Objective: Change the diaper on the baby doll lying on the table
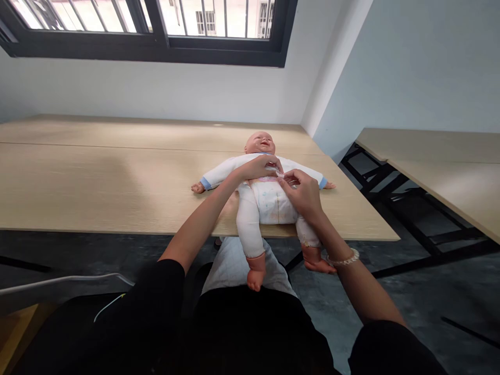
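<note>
A baby doll [261,141] lies face up on the table, its head toward the wall and its feet hanging past the near edge. It wears a white garment [249,221] with blue cuffs, and a printed diaper [275,202] around its hips. My left hand [266,165] rests over the doll's belly with the fingers bent, pinching the white garment. Close beside it, my right hand [303,192] pinches a small white bit of the garment above the diaper. The fingertips almost meet, and exactly which bit of cloth they hold is partly hidden.
The light wood table [78,187] runs up to the white wall, under a dark-framed barred window [156,47]. To the right, past a gap, stands another table [441,156] with black folding legs. A pale cable [70,279] is at lower left.
</note>
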A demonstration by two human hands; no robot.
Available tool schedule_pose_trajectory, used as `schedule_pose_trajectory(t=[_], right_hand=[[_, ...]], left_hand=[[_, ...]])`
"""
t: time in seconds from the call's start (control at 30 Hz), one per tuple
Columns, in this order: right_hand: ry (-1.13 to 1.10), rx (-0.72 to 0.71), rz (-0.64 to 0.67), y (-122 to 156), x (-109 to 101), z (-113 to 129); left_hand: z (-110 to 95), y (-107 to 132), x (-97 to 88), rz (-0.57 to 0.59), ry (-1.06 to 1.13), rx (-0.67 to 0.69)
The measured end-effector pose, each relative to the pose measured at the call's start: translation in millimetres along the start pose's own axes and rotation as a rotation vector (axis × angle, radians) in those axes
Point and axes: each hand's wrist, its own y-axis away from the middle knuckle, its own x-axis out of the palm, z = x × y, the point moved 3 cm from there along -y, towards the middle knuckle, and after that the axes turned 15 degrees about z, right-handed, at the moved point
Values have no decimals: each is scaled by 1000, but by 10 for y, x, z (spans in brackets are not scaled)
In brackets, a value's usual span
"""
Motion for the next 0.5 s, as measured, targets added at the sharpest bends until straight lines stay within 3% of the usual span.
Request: schedule_pose_trajectory(t=[0.3,0.4,0.5], right_hand=[[467,-229,241,55,170,104],[482,-268,267,114,198,131],[423,-294,258,158,189,130]], left_hand=[[-33,22,-30,-140,-147,-59],[-164,89,-77,-203,-226,-70],[-330,356,-53,-325,-282,-103]])
